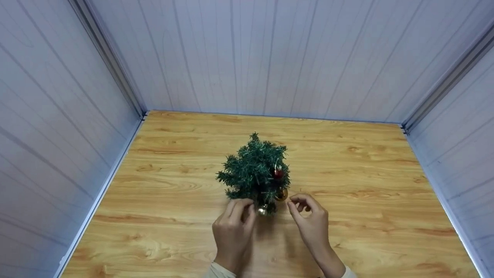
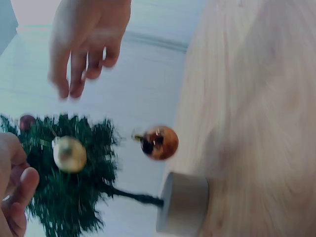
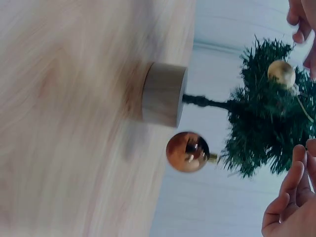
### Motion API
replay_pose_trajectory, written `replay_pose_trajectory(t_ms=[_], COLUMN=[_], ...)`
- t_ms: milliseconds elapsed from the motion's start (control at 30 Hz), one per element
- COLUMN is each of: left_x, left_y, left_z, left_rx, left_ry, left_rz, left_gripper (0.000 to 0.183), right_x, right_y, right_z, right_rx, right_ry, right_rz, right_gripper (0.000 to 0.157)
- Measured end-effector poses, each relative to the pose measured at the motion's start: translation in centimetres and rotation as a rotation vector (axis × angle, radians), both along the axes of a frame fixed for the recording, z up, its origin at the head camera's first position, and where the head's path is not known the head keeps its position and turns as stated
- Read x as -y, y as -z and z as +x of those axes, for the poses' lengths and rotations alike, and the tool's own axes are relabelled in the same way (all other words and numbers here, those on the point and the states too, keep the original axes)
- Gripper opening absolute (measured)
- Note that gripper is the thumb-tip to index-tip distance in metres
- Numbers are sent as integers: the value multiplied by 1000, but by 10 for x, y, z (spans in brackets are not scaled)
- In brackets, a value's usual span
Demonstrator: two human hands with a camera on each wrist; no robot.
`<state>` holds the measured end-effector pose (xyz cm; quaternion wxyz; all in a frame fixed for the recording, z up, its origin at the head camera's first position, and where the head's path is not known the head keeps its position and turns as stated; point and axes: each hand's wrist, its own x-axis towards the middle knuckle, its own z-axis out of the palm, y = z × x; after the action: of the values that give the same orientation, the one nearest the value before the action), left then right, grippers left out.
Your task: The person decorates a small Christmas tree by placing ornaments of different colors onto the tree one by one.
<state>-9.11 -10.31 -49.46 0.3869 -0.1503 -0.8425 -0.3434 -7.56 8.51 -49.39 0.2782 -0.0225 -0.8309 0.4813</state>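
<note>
A small green artificial Christmas tree stands upright on a round pale base. My left hand is at its near left side, fingertips close to the branches and a pale gold bauble, with thumb and index finger slightly apart. A gold thread shows by that bauble in the right wrist view. My right hand is at the near right, its fingers loosely bent and fingertips beside a shiny orange-gold bauble. That bauble hangs at the lower edge of the branches. Higher up sits a red bauble.
The tree stands on a wood-grain tabletop. Pale panelled walls rise behind it and on both sides. Light sleeve cuffs show at the wrists.
</note>
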Motion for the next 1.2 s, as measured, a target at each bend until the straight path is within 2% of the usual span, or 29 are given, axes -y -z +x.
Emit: replay_pose_trajectory(t_ms=[200, 433, 533, 833, 967, 1200], left_x=[12, 14, 15, 17, 19, 25], left_y=[6, 13, 15, 18, 19, 16], left_z=[1, 0, -1, -1, -2, -4], left_rx=[25, 87, 95, 109, 125, 143], left_ry=[-36, -94, -114, -122, -127, -162], left_rz=[7, -76, -84, -100, -84, -44], left_gripper=[13, 18, 18, 18, 17, 19], right_x=[-9, -14, -15, -17, -19, -22], right_y=[3, 5, 5, 7, 9, 9], right_z=[7, 10, 11, 12, 12, 9], right_rx=[44, 68, 61, 64, 84, 62], right_ry=[54, 65, 63, 78, 79, 64], right_rz=[13, 11, 5, -14, -26, -23], right_gripper=[13, 12, 11, 10, 10, 11])
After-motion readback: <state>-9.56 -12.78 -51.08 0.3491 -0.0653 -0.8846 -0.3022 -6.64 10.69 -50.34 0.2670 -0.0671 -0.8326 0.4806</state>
